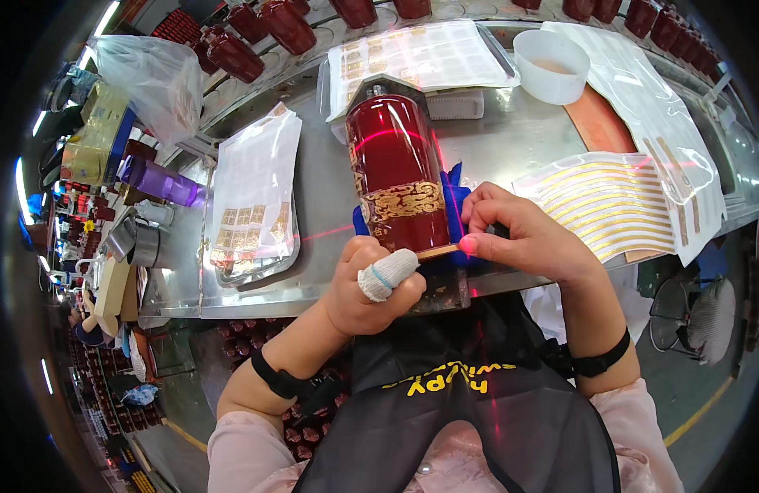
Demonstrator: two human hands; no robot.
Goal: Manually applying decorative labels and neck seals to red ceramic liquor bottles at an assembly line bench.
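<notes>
A dark red glass bottle (396,156) lies with its base toward me and its neck pointing away, in a holder with blue padding (455,201). An ornate gold band (402,201) runs across its lower body. Along the base edge stretches a thin gold strip (438,252). My right hand (511,230) pinches the strip's right end between thumb and forefinger. Curled at the base's left corner, by the strip's other end, is my left hand (367,283); a white cloth cover wraps one finger. What its fingers hold is hidden.
A sheet of curved gold strips (601,205) lies at the right, beside a white bowl (552,66). To the left, a tray (260,275) carries gold decal sheets; another decal stack (420,57) is behind the bottle. Several red bottles (289,25) line the far edge.
</notes>
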